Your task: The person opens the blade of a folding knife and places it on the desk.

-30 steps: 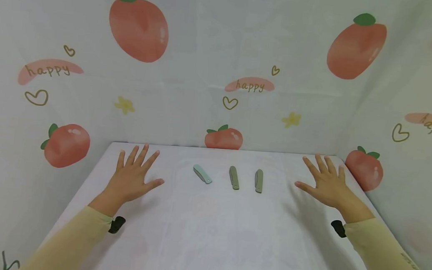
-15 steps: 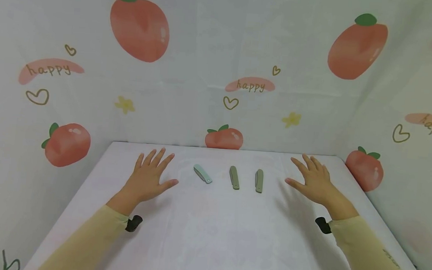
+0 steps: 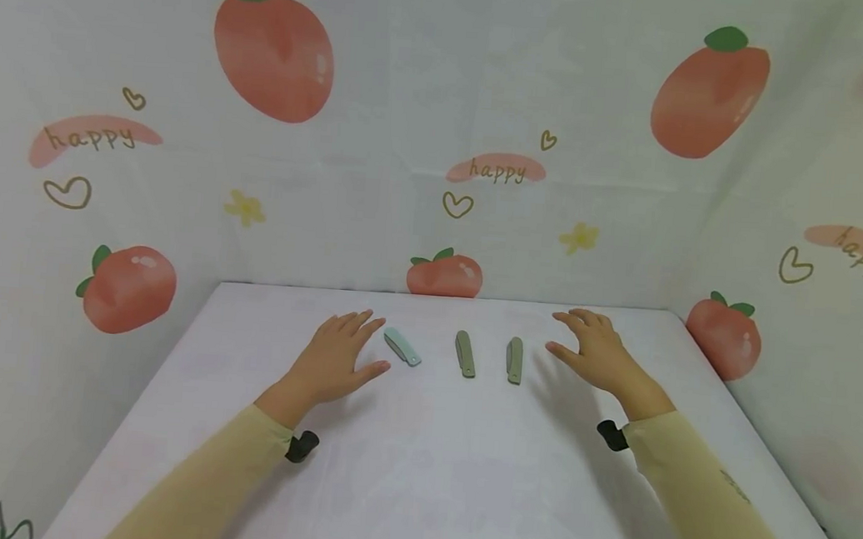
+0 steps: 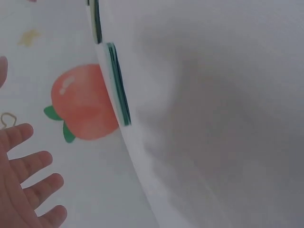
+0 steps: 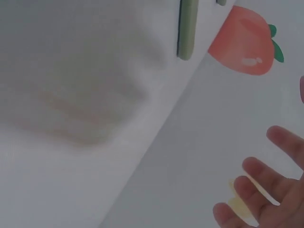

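Three folded pocket knives lie apart in a row on the table in the head view. The mint-green folding knife point(image 3: 402, 347) is leftmost and slanted; the middle olive folding knife point(image 3: 466, 355) and the right olive folding knife point(image 3: 514, 360) stand nearly straight away from me. My left hand point(image 3: 335, 360) hovers just left of the mint knife point(image 4: 118, 84), fingers spread and holding nothing. To the right of the right olive knife point(image 5: 188, 29), my right hand point(image 3: 597, 353) is also above the table, its fingers extended and loosely bent, with nothing in it.
A white cloth covers the table point(image 3: 417, 477). Behind it and along the sides hangs a white curtain point(image 3: 375, 215) printed with fruit, hearts and "happy". A black wrist strap piece point(image 3: 302, 447) shows at the left cuff, another black piece point(image 3: 612, 435) at the right.
Both hands have moved inward from the table's sides toward the knives, the left rightward and the right leftward. Their fingers are less spread than before. The knives have stayed put.
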A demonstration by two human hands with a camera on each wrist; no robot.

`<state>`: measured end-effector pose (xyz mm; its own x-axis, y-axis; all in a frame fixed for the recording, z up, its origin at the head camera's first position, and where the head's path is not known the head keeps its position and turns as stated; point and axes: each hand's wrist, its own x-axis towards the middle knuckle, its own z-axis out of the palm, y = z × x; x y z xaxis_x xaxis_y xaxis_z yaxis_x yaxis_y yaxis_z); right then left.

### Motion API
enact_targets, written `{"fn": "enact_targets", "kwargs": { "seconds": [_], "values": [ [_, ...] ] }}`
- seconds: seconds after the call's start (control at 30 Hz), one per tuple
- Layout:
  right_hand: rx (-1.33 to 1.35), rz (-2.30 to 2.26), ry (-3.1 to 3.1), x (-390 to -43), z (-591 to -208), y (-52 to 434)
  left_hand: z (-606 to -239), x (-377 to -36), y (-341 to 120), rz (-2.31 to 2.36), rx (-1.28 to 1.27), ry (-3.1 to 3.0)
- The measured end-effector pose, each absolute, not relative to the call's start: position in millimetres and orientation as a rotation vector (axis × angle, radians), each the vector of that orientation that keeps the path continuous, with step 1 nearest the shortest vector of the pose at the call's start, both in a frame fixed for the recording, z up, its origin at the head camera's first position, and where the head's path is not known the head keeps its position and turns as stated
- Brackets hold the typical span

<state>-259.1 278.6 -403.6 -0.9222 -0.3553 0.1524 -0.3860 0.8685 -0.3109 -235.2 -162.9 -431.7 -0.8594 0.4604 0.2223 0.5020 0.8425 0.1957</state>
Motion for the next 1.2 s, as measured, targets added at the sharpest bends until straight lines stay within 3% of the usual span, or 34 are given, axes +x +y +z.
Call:
{"fn": "enact_targets", "kwargs": {
  "seconds": [1.2],
  "values": [
    [0.573, 0.767, -3.083, -309, -448, 243, -454, -258, -67, -0.537, -0.767, -2.906]
  ]
}}
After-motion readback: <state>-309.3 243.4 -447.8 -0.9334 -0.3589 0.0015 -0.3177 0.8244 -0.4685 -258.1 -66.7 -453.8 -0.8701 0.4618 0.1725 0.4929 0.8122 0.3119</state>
